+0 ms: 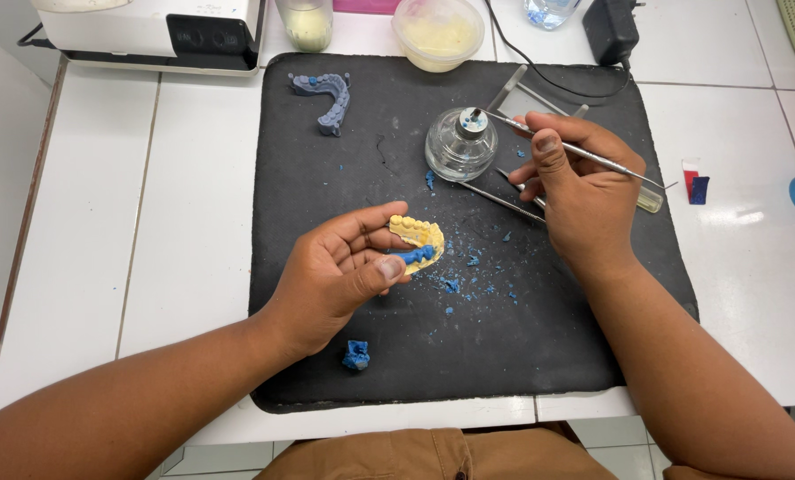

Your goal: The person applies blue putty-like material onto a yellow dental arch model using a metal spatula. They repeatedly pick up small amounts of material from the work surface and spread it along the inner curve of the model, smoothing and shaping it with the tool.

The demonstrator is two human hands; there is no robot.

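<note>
The left hand (339, 271) is clamped on a yellow dental cast (418, 238) bearing blue wax (415, 256); the right hand (579, 191), closed around a thin metal instrument (584, 153), holds its tip at the glass burner (461, 142) just left of it. Judged best: warm only the tip, cast steady.

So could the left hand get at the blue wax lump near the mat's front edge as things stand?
Probably not yet: the left hand is holding the yellow cast. The blue lump lies just below its wrist on the black mat, nothing covering it, so only the full hand hinders.
</note>
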